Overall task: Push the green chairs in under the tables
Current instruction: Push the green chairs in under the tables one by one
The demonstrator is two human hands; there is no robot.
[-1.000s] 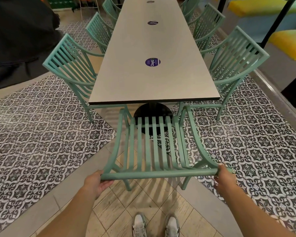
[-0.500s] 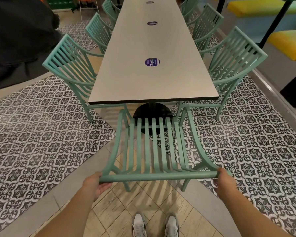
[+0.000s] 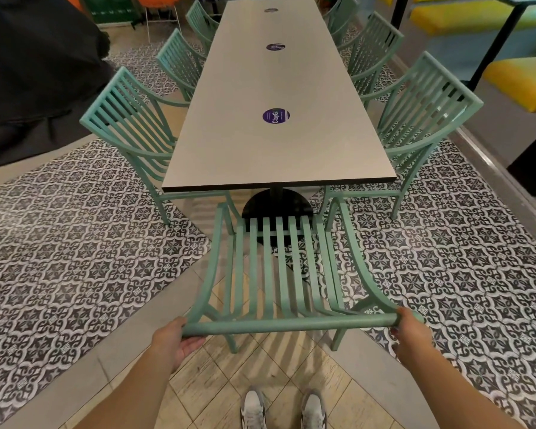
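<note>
A long grey counter point(image 3: 279, 125) runs away from the person, and everything here is placed against it. At its near short end stands a green chair point(image 3: 279, 274), facing the counter; the front edge of its slatted seat lies just short of the counter's black round base point(image 3: 277, 205), and its back sticks out toward the person. The left hand point(image 3: 174, 342) is wrapped around the left end of the chair's top rail, fingers curled beneath it, so that grip is clamped on the rail. The right hand point(image 3: 410, 334) covers the rail's right end; its grip is likewise closed over the bar. More green chairs line both long sides of the counter, the nearest left one point(image 3: 130, 131) and nearest right one point(image 3: 424, 119) with seats partly under the top. A purple round sticker point(image 3: 276, 116) lies on the counter's near part. Two grey sneakers point(image 3: 282, 410) stand on the tan floor tiles, behind the chair from the counter.
</note>
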